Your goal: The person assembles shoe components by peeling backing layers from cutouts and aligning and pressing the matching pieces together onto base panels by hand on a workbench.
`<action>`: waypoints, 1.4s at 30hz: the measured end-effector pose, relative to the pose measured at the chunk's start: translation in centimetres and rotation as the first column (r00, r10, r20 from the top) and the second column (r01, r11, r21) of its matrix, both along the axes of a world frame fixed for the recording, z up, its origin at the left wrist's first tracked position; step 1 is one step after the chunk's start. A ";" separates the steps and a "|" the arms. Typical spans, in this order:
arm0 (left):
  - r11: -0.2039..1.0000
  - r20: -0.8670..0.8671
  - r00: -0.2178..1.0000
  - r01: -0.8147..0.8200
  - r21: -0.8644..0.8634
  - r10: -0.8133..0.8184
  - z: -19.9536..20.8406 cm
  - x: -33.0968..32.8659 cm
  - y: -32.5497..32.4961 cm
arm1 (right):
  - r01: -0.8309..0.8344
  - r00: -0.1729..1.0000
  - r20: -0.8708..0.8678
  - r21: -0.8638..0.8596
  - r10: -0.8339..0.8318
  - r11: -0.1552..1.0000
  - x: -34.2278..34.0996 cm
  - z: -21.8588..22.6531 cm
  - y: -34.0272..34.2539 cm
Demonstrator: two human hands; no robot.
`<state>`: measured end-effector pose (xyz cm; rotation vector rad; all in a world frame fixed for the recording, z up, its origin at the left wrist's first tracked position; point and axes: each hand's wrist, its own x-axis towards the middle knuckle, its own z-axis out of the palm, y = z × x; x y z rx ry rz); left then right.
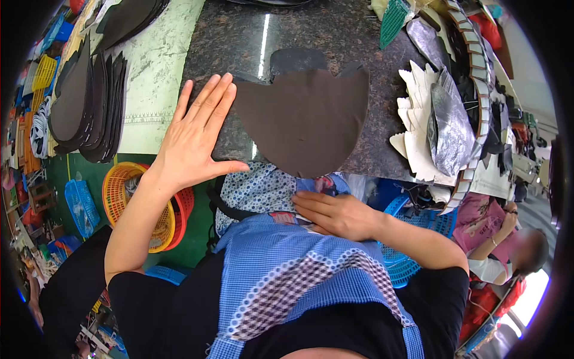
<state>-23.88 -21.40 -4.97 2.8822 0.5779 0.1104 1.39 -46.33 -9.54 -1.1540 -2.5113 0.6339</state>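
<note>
A dark brown, shield-shaped piece of leather or fabric lies flat on the speckled dark stone tabletop. Black flaps stick out from under its far edge. My left hand is open at the piece's left side, fingers stretched away from me and thumb pointing right. Its fingertips are by the piece's upper left corner; whether they touch it I cannot tell. My right hand rests on the blue patterned cloth over my lap, below the table edge. Its fingers lie stretched out, with nothing visible in them.
Stacks of dark cut pieces lie on a pale cutting mat at left. White jagged pieces and a crumpled silvery-grey sheet lie at right. Orange and blue baskets flank my lap. Another person sits at far right.
</note>
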 end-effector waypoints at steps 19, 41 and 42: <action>0.999 0.482 0.876 -0.034 0.042 0.009 -8.1 3.6 -2.3 | 0.197 0.906 0.321 0.254 -0.275 0.947 3.5 4.6 13.3; 0.882 0.771 0.460 0.062 0.468 -0.441 -1.7 9.1 -4.9 | 0.392 0.856 -0.346 -0.050 -0.384 0.918 4.9 8.2 14.3; 0.863 0.782 0.396 0.058 0.501 -0.481 0.6 9.3 -3.9 | 0.454 0.787 -0.444 -0.051 -0.428 0.889 5.0 9.7 14.7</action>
